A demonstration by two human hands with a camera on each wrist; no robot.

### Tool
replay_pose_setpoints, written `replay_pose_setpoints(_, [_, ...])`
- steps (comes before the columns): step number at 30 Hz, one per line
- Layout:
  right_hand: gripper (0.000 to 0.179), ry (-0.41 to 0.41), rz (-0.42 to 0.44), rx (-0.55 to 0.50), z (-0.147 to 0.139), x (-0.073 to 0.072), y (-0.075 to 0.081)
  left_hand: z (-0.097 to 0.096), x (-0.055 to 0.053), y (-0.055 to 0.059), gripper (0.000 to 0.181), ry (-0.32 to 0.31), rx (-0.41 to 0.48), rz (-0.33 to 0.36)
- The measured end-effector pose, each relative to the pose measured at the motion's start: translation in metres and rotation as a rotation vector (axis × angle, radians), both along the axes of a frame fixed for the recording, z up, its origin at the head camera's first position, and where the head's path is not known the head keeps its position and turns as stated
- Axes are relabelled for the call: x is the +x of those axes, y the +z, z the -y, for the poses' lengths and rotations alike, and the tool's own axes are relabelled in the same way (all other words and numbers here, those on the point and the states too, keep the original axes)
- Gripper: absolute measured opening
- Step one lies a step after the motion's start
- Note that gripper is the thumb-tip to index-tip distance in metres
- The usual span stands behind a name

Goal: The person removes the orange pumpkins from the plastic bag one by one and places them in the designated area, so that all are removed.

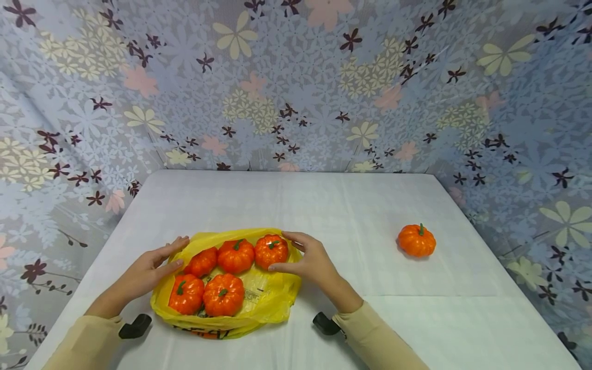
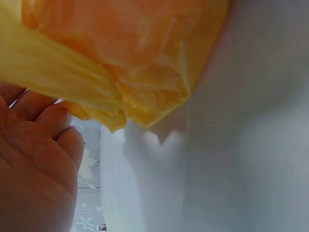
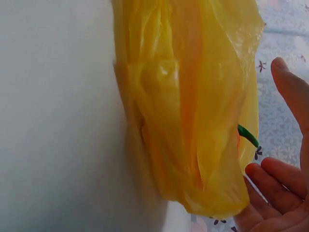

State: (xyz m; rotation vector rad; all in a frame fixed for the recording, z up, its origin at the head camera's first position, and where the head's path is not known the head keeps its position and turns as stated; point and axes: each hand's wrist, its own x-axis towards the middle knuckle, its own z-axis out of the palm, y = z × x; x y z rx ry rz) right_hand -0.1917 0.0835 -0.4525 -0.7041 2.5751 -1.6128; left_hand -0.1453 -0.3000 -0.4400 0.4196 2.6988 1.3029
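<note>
A yellow plastic bag point(image 1: 259, 295) lies with its mouth spread wide on the table, several small orange pumpkins point(image 1: 224, 295) inside it. At the bag's left rim is my left hand point(image 1: 150, 267), its thumb reaching over the edge and its fingers along the outside. Around the right end, my right hand point(image 1: 314, 259) has thumb and fingers spread apart, close to the right-most pumpkin point(image 1: 271, 251). In the right wrist view, the right thumb point(image 3: 292, 89) stands clear of the plastic, and a green stem point(image 3: 248, 136) shows past the bag. The left fingertips are partly hidden by the bag in the left wrist view.
One more orange pumpkin point(image 1: 417, 241) with a green stem sits alone on the right side of the white-covered table point(image 1: 351, 216). Behind the table hangs a floral cloth point(image 1: 296, 87). A black wrist device point(image 1: 135, 326) is beside each forearm.
</note>
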Motion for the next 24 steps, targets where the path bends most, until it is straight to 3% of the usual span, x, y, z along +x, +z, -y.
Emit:
replay_pose_setpoints(17, [0.084,-0.059,0.001,0.162,0.016,-0.003,-0.009,0.002,0.0,-0.002,0.056,0.002,0.011,0.008])
replay_pose_setpoints(24, [0.081,-0.067,-0.012,0.182,0.021,-0.003,-0.009,0.002,-0.001,-0.001,0.056,0.001,0.007,0.004])
